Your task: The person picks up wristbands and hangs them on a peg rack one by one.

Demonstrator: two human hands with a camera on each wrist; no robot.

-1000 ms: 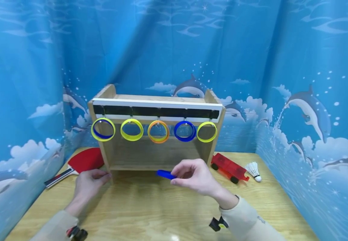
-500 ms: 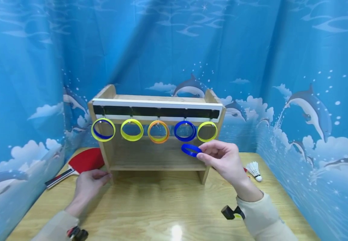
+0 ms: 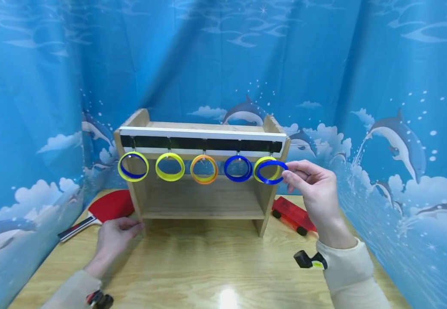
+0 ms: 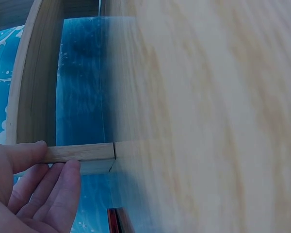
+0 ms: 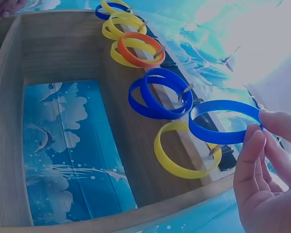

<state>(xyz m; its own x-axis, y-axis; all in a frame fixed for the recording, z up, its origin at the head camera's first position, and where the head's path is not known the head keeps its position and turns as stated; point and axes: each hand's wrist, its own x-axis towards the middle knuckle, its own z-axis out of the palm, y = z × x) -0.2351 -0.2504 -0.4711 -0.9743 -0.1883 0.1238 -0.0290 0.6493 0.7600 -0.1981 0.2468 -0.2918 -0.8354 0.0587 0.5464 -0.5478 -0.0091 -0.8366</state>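
My right hand (image 3: 317, 189) pinches a blue wristband (image 5: 218, 136) by its right edge, between thumb and fingertips. In the head view the band overlaps the yellow wristband (image 3: 257, 171) on the rightmost hook of a wooden shelf (image 3: 204, 201). The right wrist view has it just above that hook (image 5: 215, 149); contact cannot be told. To its left hang a pair of blue wristbands (image 3: 227, 174), an orange wristband (image 3: 214, 176) with a yellow one, and yellow wristbands (image 3: 170, 177), the leftmost with blue inside. My left hand (image 3: 115, 236) grips the lower end of the shelf's left side panel.
A red table tennis paddle (image 3: 111, 204) lies left of the shelf on the wooden table (image 3: 192, 266). On the right is a red toy car (image 3: 293, 213), partly hidden by my right hand. Blue dolphin curtains (image 3: 208, 56) stand close behind and at both sides.
My right hand has carried the blue wristband up and right, from below the shelf to the rightmost hook, turning it to show its opening. The left hand stays in place.
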